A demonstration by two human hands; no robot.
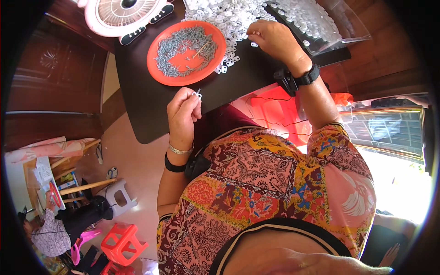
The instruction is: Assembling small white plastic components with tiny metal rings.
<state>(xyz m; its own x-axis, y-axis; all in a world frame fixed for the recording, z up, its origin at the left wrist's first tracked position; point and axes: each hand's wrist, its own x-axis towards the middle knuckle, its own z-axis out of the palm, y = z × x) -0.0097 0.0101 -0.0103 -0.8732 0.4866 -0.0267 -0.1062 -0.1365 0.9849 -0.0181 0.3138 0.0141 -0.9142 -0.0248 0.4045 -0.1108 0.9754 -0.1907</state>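
A small white ring (198, 94) is pinched in the left hand (183, 110) while the right hand (270, 39) is pressed into white rings (220, 18) beside the orange plate (158, 73).

The small white piece (198, 94) between the fingertips of my left hand (182, 112) is too tiny to tell its shape. My right hand (271, 37) covers whatever its fingers touch in the pile of white plastic rings (224, 18). The pink fan (121, 16) and the clear plastic box (321, 23) are cut off by the top edge.
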